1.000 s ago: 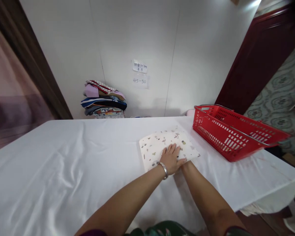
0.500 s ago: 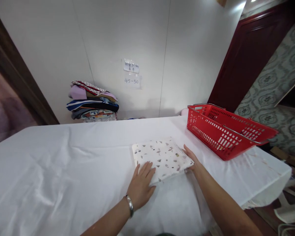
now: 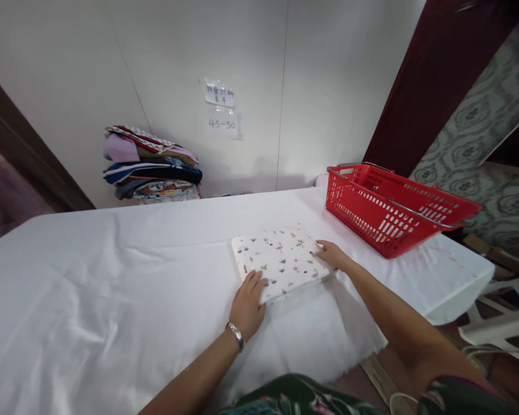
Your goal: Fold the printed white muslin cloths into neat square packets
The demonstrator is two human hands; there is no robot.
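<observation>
Left hand [image 3: 247, 300] lies fingers slightly spread, thumb apart; the right hand [image 3: 332, 256] extends its fingers, though whether it pinches anything cannot be told. Below spreads a broad tabletop draped in wrinkled white fabric [image 3: 155, 282]. On its right stands a red perforated plastic basket with metal handles [image 3: 387, 246]; beyond its far edge sits a stack of folded multicoloured fabrics [image 3: 153, 173]. Flat between the hands is a folded cream cloth with small printed motifs [image 3: 283, 257], touched at its near left corner and right edge. A silver-coloured bangle [image 3: 235, 336] rings the left wrist.
</observation>
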